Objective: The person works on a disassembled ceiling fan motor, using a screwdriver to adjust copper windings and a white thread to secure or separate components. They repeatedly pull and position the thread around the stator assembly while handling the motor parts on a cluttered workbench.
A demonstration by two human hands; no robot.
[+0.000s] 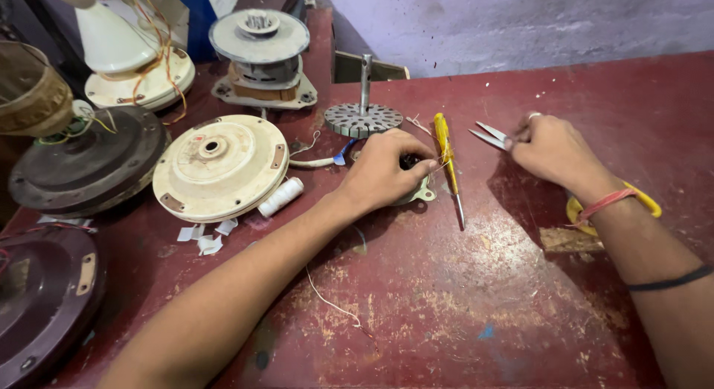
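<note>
Head view: the left hand (383,169) reaches in from the lower left, forearm stretched across the red counter (461,307), palm down, its grip curled over a small motor part (418,188) with a pale metal bracket, fingertips pressed on its top. That part lies on the counter just left of a yellow-handled screwdriver (448,166). The right hand (554,147) comes in from the right, wrist bent inward, its grip pinched around small metal snips (491,136) whose blades point left, near the screwdriver's handle. A cream fan cover (220,166) and a white thread spool (281,196) lie to the left.
</note>
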